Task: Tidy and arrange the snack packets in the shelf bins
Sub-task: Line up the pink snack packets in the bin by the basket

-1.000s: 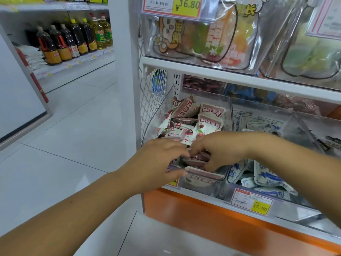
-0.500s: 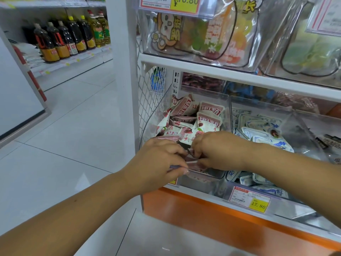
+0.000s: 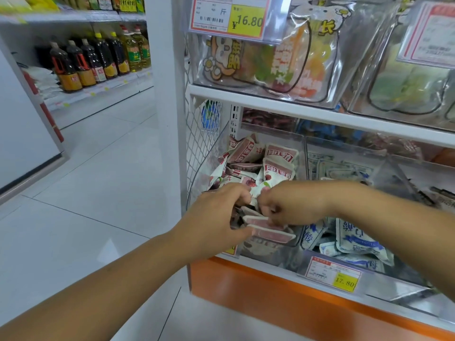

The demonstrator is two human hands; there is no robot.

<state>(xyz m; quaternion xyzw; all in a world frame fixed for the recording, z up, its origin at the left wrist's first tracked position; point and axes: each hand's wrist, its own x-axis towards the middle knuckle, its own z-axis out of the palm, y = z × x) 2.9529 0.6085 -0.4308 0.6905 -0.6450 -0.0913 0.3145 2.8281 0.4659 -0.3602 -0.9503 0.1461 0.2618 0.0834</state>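
A clear plastic bin [image 3: 200,173] on the low shelf holds several red and white snack packets [image 3: 278,166], heaped at the back. At its front, a few red packets [image 3: 269,233] stand stacked on edge. My left hand [image 3: 216,217] grips that stack from the left, thumb under the lowest packet. My right hand [image 3: 290,205] meets it from the right, its curled fingers pinching the top of the same packets. The fingertips are partly hidden behind the knuckles.
A neighbouring bin [image 3: 344,156] to the right holds blue and white packets [image 3: 357,242]. Price tags [image 3: 332,274] hang on the bin fronts above an orange base [image 3: 270,291]. The shelf above [image 3: 295,107] carries bins of bagged snacks. Oil bottles [image 3: 98,60] line a far shelf across a tiled aisle.
Both hands have stayed at the front of the bin. The red packets between them now stand gathered into a tighter stack, and the lowest one shows more clearly.
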